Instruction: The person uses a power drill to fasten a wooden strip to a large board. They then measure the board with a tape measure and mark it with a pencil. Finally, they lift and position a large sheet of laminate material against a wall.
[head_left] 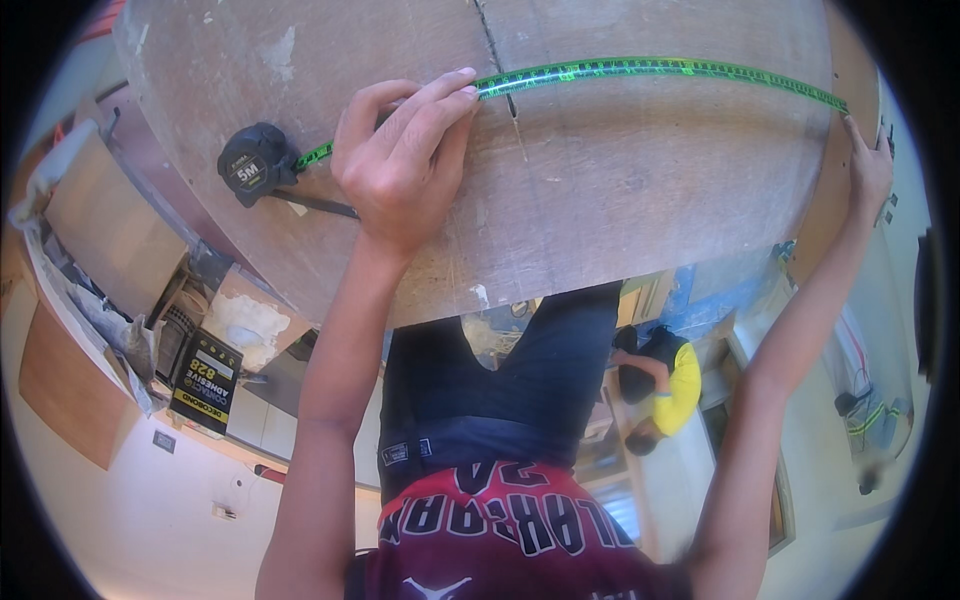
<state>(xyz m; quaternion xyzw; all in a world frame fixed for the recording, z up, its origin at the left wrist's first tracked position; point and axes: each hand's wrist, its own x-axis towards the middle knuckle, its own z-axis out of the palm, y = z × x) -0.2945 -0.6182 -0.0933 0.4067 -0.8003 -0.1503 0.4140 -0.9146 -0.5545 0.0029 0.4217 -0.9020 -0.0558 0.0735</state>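
Note:
A worn wooden board (620, 190) fills the upper part of the view. Across it runs the bright green blade (640, 68) of a tape measure, bowed upward in a shallow arc. Its black case (257, 165) lies on the board's left side, a dark strap trailing from it behind my wrist. My left hand (400, 165) pinches the blade between thumb and fingers, a little left of a dark slit (497, 50) in the board. At the board's right edge, my right hand (868, 172) holds the blade's far end with its fingertips.
Left of the board stand a black and yellow adhesive container (207, 382), a wooden panel (115, 225) and cluttered scraps. Beyond the board's near edge, a person in a yellow top (675, 390) is bent over. Another person (875, 425) is at the far right.

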